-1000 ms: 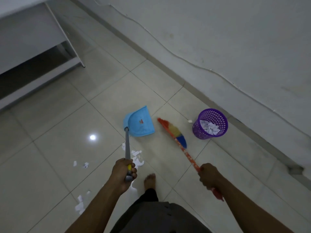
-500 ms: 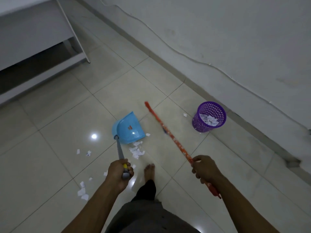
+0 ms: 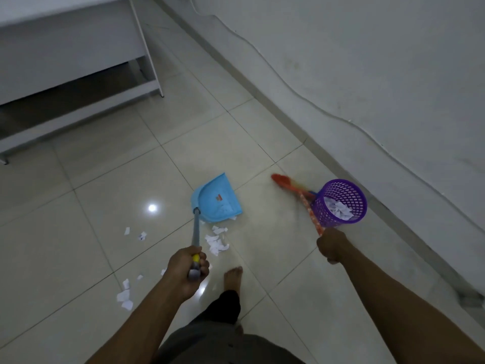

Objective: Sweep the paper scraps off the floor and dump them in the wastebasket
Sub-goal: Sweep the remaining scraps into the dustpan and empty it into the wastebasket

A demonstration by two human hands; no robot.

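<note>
Broom (image 3: 302, 198) points forward-left from the right hand (image 3: 332, 245).

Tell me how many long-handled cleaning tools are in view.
2. The blue plastic dustpan sits left of centre, its handle gripped by the left hand. The orange broom, blurred, is gripped by the right hand beside the purple mesh wastebasket. None seems hidden.

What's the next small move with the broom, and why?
Probably the right hand should swing the orange-handled broom over from the purple plastic mesh wastebasket to the cluster of white paper scraps and brush it into the light blue plastic dustpan that the left hand holds. The broom head sits by the basket, apart from those scraps beside the pan.
</note>
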